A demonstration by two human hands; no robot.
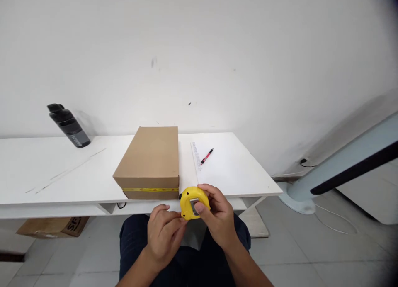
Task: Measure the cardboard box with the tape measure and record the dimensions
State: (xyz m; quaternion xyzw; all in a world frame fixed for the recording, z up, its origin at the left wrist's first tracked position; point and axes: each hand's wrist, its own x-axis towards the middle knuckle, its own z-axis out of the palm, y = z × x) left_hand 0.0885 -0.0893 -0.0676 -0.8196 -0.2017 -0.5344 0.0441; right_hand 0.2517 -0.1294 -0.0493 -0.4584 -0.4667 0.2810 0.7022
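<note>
A yellow tape measure [187,204] is held up just in front of the desk's front edge, above my lap. My right hand [219,214] grips its right side, thumb on the face near the metal clip. At its lower left corner, the fingers of my left hand [164,231] are pinched together against the case; whether they hold the tape's end is hidden. Behind it stands a closed brown cardboard box [152,154], a yellow strip running along its front side. Right of the box lies a white notebook [224,171] with a red and black pen [207,156] on it.
A black bottle [69,126] stands on the white desk [102,175] at the left, near the wall. Below the desk is another cardboard box [52,227]. On the floor at right rises a pale column-shaped appliance [338,171] with a cable.
</note>
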